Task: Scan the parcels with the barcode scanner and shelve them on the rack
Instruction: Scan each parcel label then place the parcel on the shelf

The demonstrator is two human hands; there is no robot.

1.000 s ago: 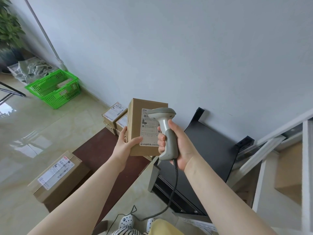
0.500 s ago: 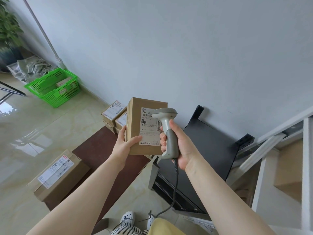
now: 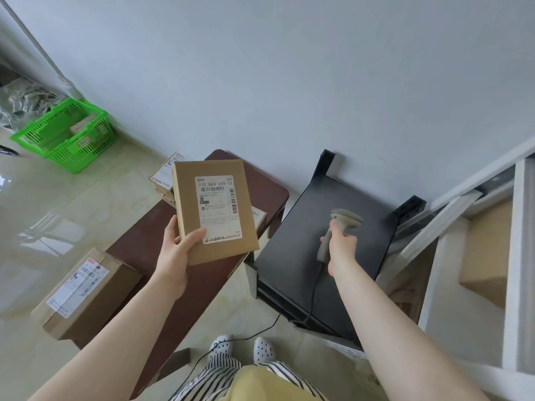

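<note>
A white shipping label (image 3: pixel 218 209) is facing the camera on the brown parcel (image 3: pixel 214 215) that the left hand (image 3: pixel 173 256) is gripping; its top line is reading "770 804 005-23". Smaller print and barcodes below are staying illegible.

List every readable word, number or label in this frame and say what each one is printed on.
"770 804 005-23": top line of the white label on the parcel held in the left hand.
Rest of that label, barcodes included: too small to read.
Label on the parcel at the table's near left corner: blurred.
Labels on the stacked parcels behind: blurred.
Barcode scanner: no readable marking.
</note>
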